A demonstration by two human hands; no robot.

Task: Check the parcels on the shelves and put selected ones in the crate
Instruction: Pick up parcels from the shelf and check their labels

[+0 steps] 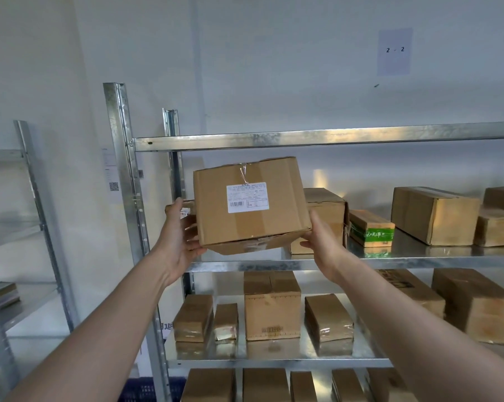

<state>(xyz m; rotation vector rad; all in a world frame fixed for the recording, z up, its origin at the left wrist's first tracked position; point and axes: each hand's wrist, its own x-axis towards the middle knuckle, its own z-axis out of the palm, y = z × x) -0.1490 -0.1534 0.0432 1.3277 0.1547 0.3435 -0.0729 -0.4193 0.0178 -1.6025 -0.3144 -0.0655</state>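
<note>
I hold a brown cardboard parcel [245,224] up in front of the upper shelf, tilted so its face with a white barcode label [247,197] points at me. My left hand [177,236] grips its left side, thumb at the lower edge and fingers behind. My right hand [320,242] grips its lower right corner. A blue crate [149,390] shows partly at the bottom, behind the shelf post and my left forearm.
The metal shelf [274,265] carries more parcels: a green-labelled box [371,229] and larger cartons [433,216] at the right, several boxes [271,306] on the tier below. An upright post [129,181] stands to the left. Another rack [33,198] is at far left.
</note>
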